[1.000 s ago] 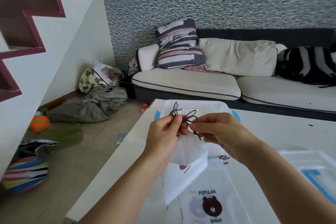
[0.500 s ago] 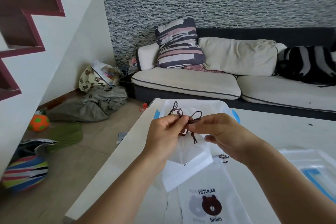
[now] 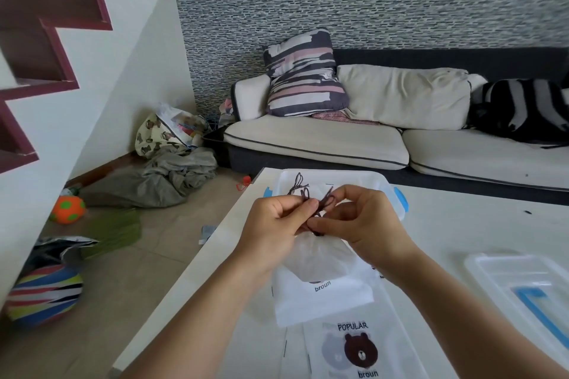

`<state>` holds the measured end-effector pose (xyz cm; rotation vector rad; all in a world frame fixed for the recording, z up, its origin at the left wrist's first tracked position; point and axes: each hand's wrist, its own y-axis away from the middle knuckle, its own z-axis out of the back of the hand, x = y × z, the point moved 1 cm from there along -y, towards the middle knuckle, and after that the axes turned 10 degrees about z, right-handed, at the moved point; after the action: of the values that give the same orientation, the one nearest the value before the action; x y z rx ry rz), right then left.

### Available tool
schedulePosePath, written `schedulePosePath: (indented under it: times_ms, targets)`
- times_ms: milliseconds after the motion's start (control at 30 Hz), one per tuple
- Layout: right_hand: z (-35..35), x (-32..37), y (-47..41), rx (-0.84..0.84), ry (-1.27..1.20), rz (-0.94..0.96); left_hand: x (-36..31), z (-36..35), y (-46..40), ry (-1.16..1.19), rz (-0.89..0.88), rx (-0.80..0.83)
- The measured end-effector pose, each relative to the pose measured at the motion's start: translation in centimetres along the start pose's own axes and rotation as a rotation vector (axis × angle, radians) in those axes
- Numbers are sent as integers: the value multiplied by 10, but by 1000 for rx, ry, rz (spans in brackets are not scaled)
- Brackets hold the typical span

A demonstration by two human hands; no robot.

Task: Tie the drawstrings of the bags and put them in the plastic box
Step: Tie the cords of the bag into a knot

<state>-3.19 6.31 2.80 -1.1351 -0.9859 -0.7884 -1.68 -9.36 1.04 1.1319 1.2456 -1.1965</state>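
I hold a white drawstring bag (image 3: 320, 289) up over the white table (image 3: 462, 224), its neck gathered. My left hand (image 3: 277, 218) pinches one loop of the dark brown drawstring (image 3: 303, 191). My right hand (image 3: 360, 218) pinches the other loop close beside it, fingertips nearly touching. Loose cord ends stick up above the fingers. Behind the hands stands the clear plastic box (image 3: 391, 188) with blue latches. More flat white bags with a brown bear print (image 3: 357, 351) lie on the table below.
The box's clear lid (image 3: 523, 292) with a blue handle lies at the right on the table. A sofa (image 3: 338, 144) with cushions stands beyond the table. Clothes, bags and balls (image 3: 66, 208) litter the floor to the left, under a staircase.
The bag has dropped a little and its printed face has swung toward me. My fingers have shifted on the cord, the right hand working a loop round near the left fingertips.
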Motion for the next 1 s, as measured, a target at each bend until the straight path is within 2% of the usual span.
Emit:
schedulePosePath:
  times_ms: [200,333,400,533,600,700,833,1000]
  targets:
    - [5,-1,-1,221,130,-73,-1,-3,3,-152,-159,-53]
    - [1,-6,-2,182,386,35,0,-4,4,-288,-269,-103]
    - [-2,-6,-2,164,431,38,1,-6,3,-324,-307,-128]
    - [7,-2,-3,172,56,-142,1,-2,-1,-229,-250,-173]
    - [13,-1,-3,200,-28,-187,3,2,-4,-192,-215,-177]
    - [18,0,-3,206,80,-155,7,2,-6,-175,-173,-142]
    - [16,0,-4,208,-4,-155,2,-1,-3,-84,-138,-145]
    - [16,-1,-6,177,347,0,0,-5,0,-64,-85,-171]
